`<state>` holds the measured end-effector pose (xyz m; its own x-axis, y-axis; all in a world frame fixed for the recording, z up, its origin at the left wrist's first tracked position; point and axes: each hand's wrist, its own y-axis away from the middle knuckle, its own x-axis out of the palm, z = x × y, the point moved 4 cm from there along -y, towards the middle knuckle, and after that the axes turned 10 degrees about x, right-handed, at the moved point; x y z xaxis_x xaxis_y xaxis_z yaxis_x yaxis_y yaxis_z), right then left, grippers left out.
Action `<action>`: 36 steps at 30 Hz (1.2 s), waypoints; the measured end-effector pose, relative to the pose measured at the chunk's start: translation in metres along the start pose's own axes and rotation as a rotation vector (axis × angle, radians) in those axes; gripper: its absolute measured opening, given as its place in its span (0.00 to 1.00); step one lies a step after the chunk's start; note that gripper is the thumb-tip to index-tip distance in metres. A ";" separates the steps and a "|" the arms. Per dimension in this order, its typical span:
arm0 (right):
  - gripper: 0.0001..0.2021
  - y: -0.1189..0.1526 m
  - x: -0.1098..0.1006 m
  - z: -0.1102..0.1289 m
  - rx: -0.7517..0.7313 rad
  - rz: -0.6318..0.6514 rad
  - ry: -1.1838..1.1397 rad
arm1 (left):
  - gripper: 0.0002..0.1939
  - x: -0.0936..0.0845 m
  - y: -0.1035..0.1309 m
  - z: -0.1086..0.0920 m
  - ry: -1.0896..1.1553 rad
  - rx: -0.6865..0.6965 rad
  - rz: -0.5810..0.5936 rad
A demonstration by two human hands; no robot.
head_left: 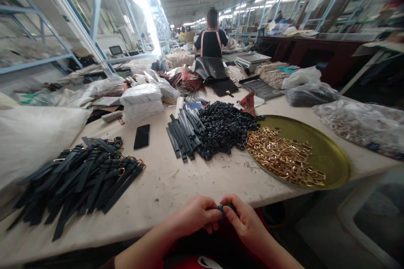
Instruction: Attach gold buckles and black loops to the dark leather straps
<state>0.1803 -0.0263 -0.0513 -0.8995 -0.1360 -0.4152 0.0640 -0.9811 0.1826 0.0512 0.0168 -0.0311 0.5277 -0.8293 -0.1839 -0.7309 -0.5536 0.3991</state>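
Observation:
Just off the table's front edge, my left hand and my right hand meet, fingertips pinched together on a small black piece. Most of that piece is hidden by the fingers; it looks like one of the small black loops heaped further back on the table. Beside the heap lie flat black strips in a loose stack. Gold buckles cover the left part of a round brass-coloured tray to the right.
Black straps with gold buckles are piled at the left, next to a white sack. A black phone lies between the piles. Plastic-wrapped bundles and a black leather piece are further back. A person is beyond the table.

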 end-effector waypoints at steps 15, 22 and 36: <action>0.17 -0.036 -0.005 0.000 -0.034 -0.042 0.131 | 0.16 -0.014 -0.023 -0.001 -0.261 0.148 -0.104; 0.14 -0.080 -0.027 -0.024 -0.183 -0.353 0.380 | 0.14 -0.134 -0.036 -0.012 -0.600 0.147 -0.717; 0.12 -0.074 -0.038 -0.036 -0.105 -0.505 0.157 | 0.22 -0.201 -0.027 -0.004 -0.389 -0.022 -0.957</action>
<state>0.2250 0.0466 -0.0811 -0.7548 0.3449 -0.5579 -0.3091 -0.9373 -0.1612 -0.0332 0.1985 -0.0017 0.7046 -0.0121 -0.7095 -0.0686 -0.9963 -0.0511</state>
